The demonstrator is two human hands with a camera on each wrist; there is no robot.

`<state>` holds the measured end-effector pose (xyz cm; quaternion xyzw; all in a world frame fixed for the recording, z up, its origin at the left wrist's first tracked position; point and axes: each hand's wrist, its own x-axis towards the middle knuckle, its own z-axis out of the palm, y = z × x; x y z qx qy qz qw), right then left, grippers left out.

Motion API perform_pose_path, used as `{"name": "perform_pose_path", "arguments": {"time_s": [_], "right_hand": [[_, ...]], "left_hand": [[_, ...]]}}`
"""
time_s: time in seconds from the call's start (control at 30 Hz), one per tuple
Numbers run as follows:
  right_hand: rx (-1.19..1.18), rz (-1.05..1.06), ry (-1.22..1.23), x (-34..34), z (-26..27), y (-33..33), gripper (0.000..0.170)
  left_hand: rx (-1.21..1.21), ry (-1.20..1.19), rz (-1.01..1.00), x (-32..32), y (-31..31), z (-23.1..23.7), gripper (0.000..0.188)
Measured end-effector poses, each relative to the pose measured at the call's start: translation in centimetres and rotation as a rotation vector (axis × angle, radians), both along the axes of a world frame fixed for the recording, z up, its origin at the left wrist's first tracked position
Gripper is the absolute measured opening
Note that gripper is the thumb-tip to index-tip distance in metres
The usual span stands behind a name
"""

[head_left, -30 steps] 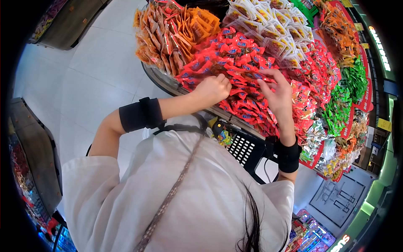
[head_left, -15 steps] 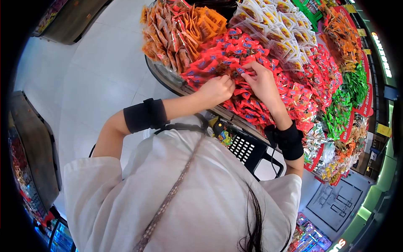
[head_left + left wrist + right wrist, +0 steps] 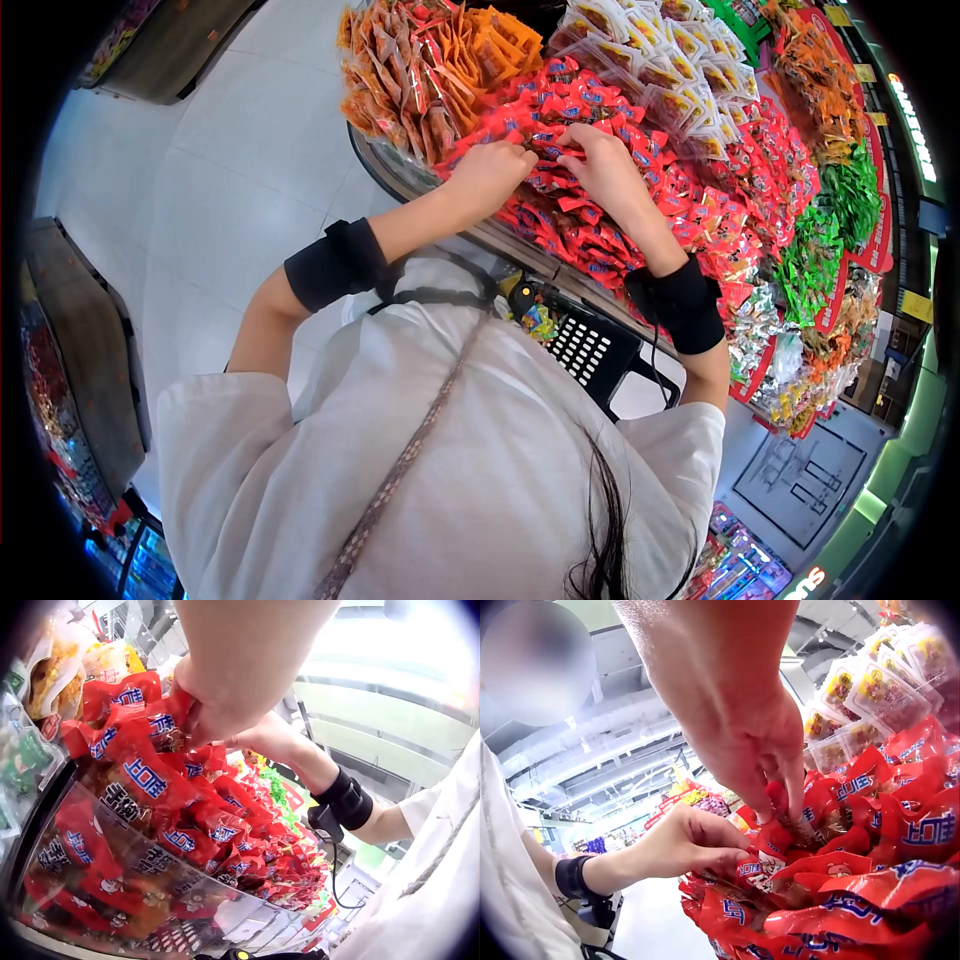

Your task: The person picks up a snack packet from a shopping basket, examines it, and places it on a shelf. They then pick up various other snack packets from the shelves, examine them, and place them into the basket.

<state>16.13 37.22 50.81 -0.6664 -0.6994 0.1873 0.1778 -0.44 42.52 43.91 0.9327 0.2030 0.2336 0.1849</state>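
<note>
Red snack packets [image 3: 570, 215] with blue lettering lie heaped in front of the person. The left hand [image 3: 488, 178] is at the heap's near left side, its fingers curled; in the right wrist view its thumb and forefinger pinch the edge of a red packet [image 3: 760, 874]. Close beside it, the right hand [image 3: 610, 178] reaches down into the heap. Its thumb and fingers [image 3: 793, 784] close round a small red packet [image 3: 777, 796] among the others. The left wrist view shows red packets [image 3: 142, 780] directly below the left hand [image 3: 232, 682], whose fingertips are partly hidden.
Orange packets [image 3: 400, 90] lie left of the heap, white-edged packets [image 3: 675, 75] behind it, green ones [image 3: 808, 265] at the right. A clear bin wall [image 3: 142, 859] bounds the near side. A black basket [image 3: 582, 348] stands below the bin's edge.
Both hands have moved forward and left over the red packets, the right hand coming closer to the left. The right hand's spread thumb and fingers have closed on a packet.
</note>
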Motion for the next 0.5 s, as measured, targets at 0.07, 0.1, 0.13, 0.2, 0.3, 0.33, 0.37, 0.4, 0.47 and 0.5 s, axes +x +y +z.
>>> {"name": "perform_pose_path", "arguments": {"time_s": [0.07, 0.1, 0.13, 0.2, 0.3, 0.33, 0.37, 0.4, 0.47, 0.5], "right_hand": [[0.039, 0.019, -0.052, 0.1, 0.0, 0.1, 0.016], [0.079, 0.042, -0.072, 0.3, -0.1, 0.1, 0.016], [0.12, 0.066, -0.092, 0.5, -0.1, 0.2, 0.016], [0.08, 0.012, -0.078, 0.6, -0.1, 0.3, 0.014], [0.06, 0.002, -0.079, 0.5, 0.3, 0.8, 0.012], [0.061, 0.01, -0.083, 0.4, 0.3, 1.0, 0.011], [0.061, 0.016, -0.056, 0.2, 0.1, 1.2, 0.008], [0.061, 0.021, -0.03, 0.1, -0.4, 1.4, 0.006], [0.053, 0.029, -0.013, 0.0, -0.8, 1.7, 0.004], [0.043, 0.033, -0.022, -0.1, -0.8, 1.8, 0.004]], "left_hand": [[0.038, 0.018, 0.022, 0.1, 0.1, -0.2, 0.005], [0.057, 0.027, 0.034, 0.2, 0.2, -0.4, 0.004], [0.07, 0.024, 0.046, 0.2, 0.3, -0.5, 0.004], [0.096, 0.019, 0.071, 0.4, 0.4, -0.6, 0.003], [0.104, 0.029, 0.086, 0.6, 0.7, -0.4, 0.003], [0.098, 0.022, 0.08, 0.7, 0.7, -0.4, 0.003], [0.094, 0.015, 0.073, 0.7, 0.7, -0.4, 0.004], [0.091, 0.009, 0.064, 0.7, 0.7, -0.3, 0.004], [0.089, 0.011, 0.064, 0.8, 0.7, -0.6, 0.004], [0.086, 0.013, 0.064, 0.8, 0.6, -0.7, 0.004]]}}
